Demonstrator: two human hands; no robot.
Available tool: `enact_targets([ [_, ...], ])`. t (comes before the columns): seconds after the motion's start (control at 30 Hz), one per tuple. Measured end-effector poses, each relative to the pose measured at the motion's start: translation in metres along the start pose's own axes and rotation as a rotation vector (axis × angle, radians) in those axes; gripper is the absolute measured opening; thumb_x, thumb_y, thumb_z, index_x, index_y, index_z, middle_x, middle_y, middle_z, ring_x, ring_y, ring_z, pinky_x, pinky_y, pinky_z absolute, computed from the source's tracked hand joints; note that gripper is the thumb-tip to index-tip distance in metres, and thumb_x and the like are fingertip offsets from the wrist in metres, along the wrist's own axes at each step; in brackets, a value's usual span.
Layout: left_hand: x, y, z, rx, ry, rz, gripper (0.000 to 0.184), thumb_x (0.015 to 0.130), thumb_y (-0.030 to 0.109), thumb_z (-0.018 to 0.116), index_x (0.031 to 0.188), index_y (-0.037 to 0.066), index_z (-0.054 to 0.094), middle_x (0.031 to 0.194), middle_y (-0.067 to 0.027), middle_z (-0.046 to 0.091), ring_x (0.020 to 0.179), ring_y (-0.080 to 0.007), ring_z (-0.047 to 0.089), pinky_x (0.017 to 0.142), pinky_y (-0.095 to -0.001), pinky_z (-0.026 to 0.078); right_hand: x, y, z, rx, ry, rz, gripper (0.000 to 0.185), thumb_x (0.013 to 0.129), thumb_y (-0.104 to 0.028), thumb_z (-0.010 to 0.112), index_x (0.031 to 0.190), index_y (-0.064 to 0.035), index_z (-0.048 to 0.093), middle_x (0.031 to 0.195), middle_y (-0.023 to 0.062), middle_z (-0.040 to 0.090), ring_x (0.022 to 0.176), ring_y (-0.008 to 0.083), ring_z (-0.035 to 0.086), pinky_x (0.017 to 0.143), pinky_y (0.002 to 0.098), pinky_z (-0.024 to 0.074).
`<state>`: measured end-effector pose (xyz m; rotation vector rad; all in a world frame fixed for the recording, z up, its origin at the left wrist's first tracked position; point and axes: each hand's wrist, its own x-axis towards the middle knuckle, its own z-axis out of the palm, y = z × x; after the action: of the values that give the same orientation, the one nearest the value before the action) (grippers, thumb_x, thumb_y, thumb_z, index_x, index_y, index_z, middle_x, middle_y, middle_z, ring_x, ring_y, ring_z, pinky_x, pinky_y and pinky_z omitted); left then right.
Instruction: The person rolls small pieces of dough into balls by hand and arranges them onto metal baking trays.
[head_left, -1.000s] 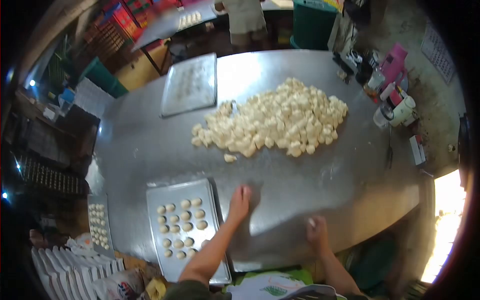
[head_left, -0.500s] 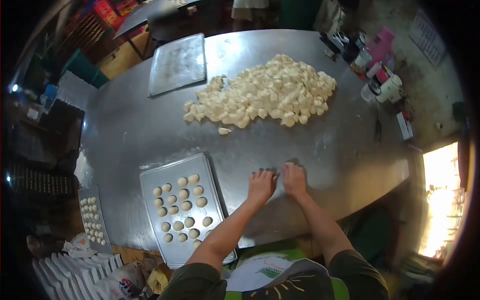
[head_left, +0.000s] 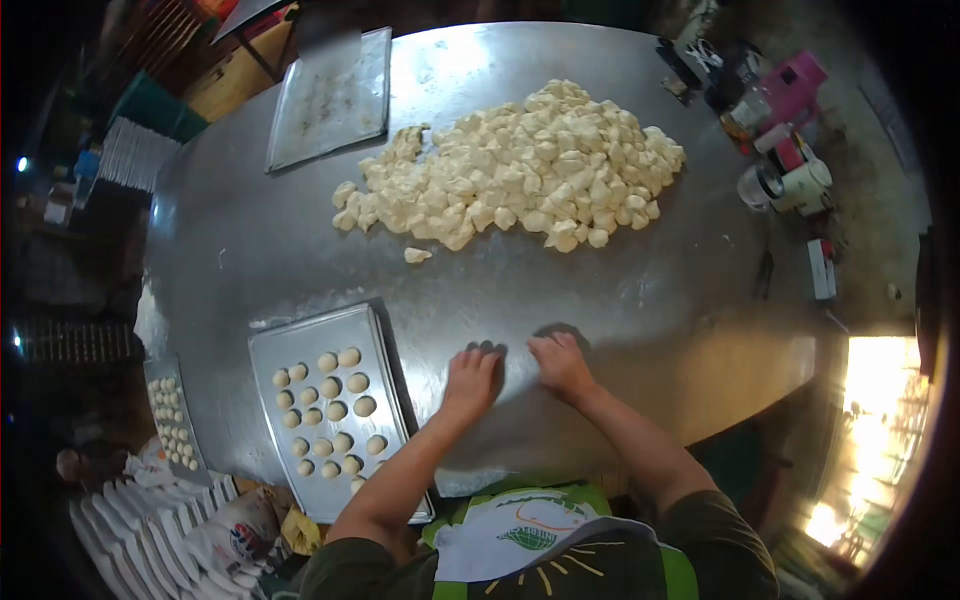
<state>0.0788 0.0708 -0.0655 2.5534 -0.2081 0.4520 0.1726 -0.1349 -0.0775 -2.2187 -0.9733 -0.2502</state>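
My left hand [head_left: 472,380] rests on the metal table [head_left: 620,310], palm down, its fingers curled over something I cannot make out. A short way to its right, my right hand [head_left: 562,366] is cupped low on the metal in the same manner. Whatever lies under either palm is hidden. Beyond both hands spreads a large heap of pale dough pieces [head_left: 520,170], with one loose piece [head_left: 417,256] at its near left. Left of my left hand lies a metal tray [head_left: 262,350] bearing rows of round dough balls [head_left: 330,387].
An upper tray [head_left: 330,110] lies at the table's far left. Along the right edge stand a pink jug [head_left: 790,92], a pale container [head_left: 806,187], a glass jar [head_left: 760,187] and a small box [head_left: 822,269]. Another tray of dough balls [head_left: 172,425] is at the lower left.
Both hands came together in front of me, then drew slightly apart, and their fingers curl on the table. The head view has shifted, with the trays lower left.
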Motion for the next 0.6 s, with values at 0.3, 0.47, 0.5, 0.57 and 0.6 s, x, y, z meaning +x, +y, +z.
enact_targets([
  [0.3, 0.102, -0.042, 0.013, 0.178, 0.004, -0.327, 0.014, 0.094, 0.022, 0.062, 0.101, 0.01, 0.067, 0.103, -0.0118, 0.066, 0.096, -0.0335, 0.061, 0.081, -0.0491, 0.044, 0.087, 0.035, 0.008, -0.222, 0.078, 0.215, 0.014, 0.097, -0.023, 0.065, 0.101, -0.0093, 0.063, 0.088, 0.0122, 0.065, 0.086, 0.0336, 0.062, 0.079, 0.0465, 0.0433],
  [0.47, 0.026, -0.031, -0.025, -0.015, -0.027, -0.344, 0.012, 0.091, 0.015, 0.066, 0.098, 0.006, 0.068, 0.107, -0.0128, 0.066, 0.097, -0.0342, 0.061, 0.085, -0.0485, 0.047, 0.038, -0.019, -0.019, -0.076, -0.175, 0.294, 0.019, 0.089, -0.014, 0.072, 0.102, -0.0036, 0.064, 0.091, 0.0158, 0.065, 0.091, 0.0363, 0.063, 0.084, 0.0465, 0.0481],
  [0.5, 0.003, -0.03, -0.036, -0.12, -0.048, -0.323, 0.014, 0.09, 0.012, 0.067, 0.102, 0.005, 0.068, 0.109, -0.0138, 0.065, 0.1, -0.0349, 0.061, 0.088, -0.048, 0.048, 0.022, -0.033, -0.022, -0.126, -0.161, 0.292, 0.022, 0.086, -0.011, 0.073, 0.104, -0.0027, 0.064, 0.096, 0.0171, 0.064, 0.094, 0.0369, 0.063, 0.087, 0.0457, 0.0489],
  [0.57, -0.04, -0.018, -0.062, -0.234, -0.046, -0.321, 0.018, 0.088, 0.009, 0.067, 0.106, 0.004, 0.068, 0.111, -0.0148, 0.065, 0.102, -0.0357, 0.061, 0.09, -0.0475, 0.049, 0.017, -0.068, -0.021, -0.185, -0.166, 0.268, 0.027, 0.083, -0.008, 0.074, 0.107, -0.0018, 0.064, 0.1, 0.0183, 0.063, 0.097, 0.0375, 0.063, 0.089, 0.0448, 0.0496],
  [0.6, -0.071, -0.008, -0.082, -0.365, 0.024, -0.366, 0.025, 0.087, 0.004, 0.067, 0.112, 0.003, 0.066, 0.116, -0.0158, 0.063, 0.107, -0.0379, 0.06, 0.094, -0.0457, 0.05, 0.023, -0.095, -0.012, -0.121, -0.189, 0.218, 0.029, 0.081, -0.007, 0.074, 0.109, -0.0017, 0.064, 0.103, 0.0187, 0.063, 0.099, 0.0379, 0.062, 0.091, 0.0443, 0.0497],
])
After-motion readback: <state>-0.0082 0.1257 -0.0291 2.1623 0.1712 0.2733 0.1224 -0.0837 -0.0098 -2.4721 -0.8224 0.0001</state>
